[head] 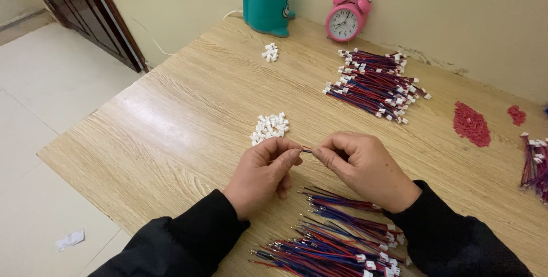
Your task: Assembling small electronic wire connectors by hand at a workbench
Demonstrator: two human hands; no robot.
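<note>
Pinching a thin wire lead [306, 150] between fingertips, the left hand [264, 172] and right hand [363, 168] meet above a wooden table [171, 123], both closed narrowly on it. A bundle of red and blue wires [337, 237] lies nearest, beneath the wrists; small white connectors [269, 128] sit just beyond, then a finished wire bundle [377, 84], a pink alarm clock [346, 19] and a teal holder [265, 1].

Table [171, 134] | hands centre-front: left hand [262, 174] beside right hand [365, 168], wire end [306, 150] between | connector pile [269, 128] just behind | loose wires [337, 237] in front | wire bundle [374, 85] behind-right | clock [345, 17], holder [265, 0] at the wall
</note>
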